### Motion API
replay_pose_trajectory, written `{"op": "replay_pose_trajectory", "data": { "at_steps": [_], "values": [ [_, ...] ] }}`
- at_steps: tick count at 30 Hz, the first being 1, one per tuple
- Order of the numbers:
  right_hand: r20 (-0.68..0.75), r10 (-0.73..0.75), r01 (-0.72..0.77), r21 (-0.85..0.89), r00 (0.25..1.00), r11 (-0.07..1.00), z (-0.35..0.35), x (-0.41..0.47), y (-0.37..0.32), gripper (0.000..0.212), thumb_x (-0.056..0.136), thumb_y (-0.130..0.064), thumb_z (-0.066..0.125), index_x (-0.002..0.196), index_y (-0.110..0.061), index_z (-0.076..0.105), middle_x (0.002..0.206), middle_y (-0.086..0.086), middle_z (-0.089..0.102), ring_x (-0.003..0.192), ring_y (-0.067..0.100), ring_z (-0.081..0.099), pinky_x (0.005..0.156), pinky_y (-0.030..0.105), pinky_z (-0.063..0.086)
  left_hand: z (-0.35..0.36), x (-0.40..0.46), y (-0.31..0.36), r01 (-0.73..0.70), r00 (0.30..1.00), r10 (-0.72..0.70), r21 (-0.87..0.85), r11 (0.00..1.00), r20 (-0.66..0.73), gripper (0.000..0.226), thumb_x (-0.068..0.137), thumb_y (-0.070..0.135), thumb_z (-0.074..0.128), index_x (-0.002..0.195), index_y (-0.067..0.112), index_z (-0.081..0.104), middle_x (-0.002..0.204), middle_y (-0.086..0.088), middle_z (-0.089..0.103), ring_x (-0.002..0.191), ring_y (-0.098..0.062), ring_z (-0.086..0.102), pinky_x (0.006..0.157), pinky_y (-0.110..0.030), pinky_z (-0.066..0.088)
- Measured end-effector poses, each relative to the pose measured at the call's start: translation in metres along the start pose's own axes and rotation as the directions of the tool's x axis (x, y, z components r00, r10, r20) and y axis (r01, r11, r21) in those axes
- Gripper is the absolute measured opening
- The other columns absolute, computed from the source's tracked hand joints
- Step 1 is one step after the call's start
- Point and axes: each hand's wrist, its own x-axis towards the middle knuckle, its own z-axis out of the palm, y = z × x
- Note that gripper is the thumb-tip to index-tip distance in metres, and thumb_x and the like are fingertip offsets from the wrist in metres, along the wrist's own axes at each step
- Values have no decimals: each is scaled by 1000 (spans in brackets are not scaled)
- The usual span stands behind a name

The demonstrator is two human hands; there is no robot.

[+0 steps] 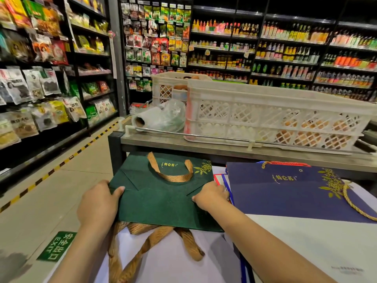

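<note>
A flat dark green paper gift bag (163, 203) lies folded on a pale white surface (306, 242), straight in front of the person and held at both side edges. The left hand (98, 205) grips the bag's left edge, thumb laid on top and the other fingers tucked out of sight beneath. The right hand (210, 198) pinches the right edge, its fingers curled over the paper. The bag has a matte, slightly textured face, and diagonal creases run across it where the base folds flat. A golden-brown ribbon handle (179, 177) loops over its far half, beside small gold lettering (170, 164) and a gold leafy sprig (204, 167) at the far right corner. More loops of the same ribbon (155, 240) spill out from under the near edge onto the surface. Just to the right lies a flat navy blue paper bag (285, 193) with a gold print and a gold rope handle. Behind them, a metal shelf carries a white lattice plastic crate (275, 111) and a roll of clear plastic bags (151, 119).
</note>
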Motion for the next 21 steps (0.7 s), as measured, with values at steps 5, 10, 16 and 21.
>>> {"op": "replay_pose_trajectory", "data": {
  "at_steps": [5,10,16,21],
  "values": [
    [34,-9,11,-74,999,997,0,-4,-1,76,90,-39,57,145,-1,22,148,18,27,135,33,25,106,39,31,2,2,-8,-8,1000,6,124,992,16,35,89,45,60,86,10,61,76,-8,59,71,-29,56,59,-36,50],
    [-1,-285,281,-161,959,946,7,-22,-2,75,99,-43,33,151,-7,-7,159,16,-14,146,36,-11,117,47,-1,3,-3,7,-218,975,209,151,964,71,41,95,34,50,127,9,58,125,-14,59,114,-33,53,94,-45,46],
    [184,-301,340,-238,936,910,24,-19,2,83,95,-64,17,150,-11,-18,155,13,-26,143,33,-25,115,47,-12,11,-14,16,-373,872,245,250,894,425,72,94,65,20,154,27,11,162,1,4,148,-19,2,118,-45,4],
    [199,-285,330,-252,938,910,28,-19,2,84,95,-65,17,149,-12,-21,154,13,-29,142,33,-26,115,47,-13,12,-14,16,-374,853,200,298,878,482,72,94,65,15,154,27,4,162,1,-3,148,-18,-3,119,-44,3]
  ]
}}
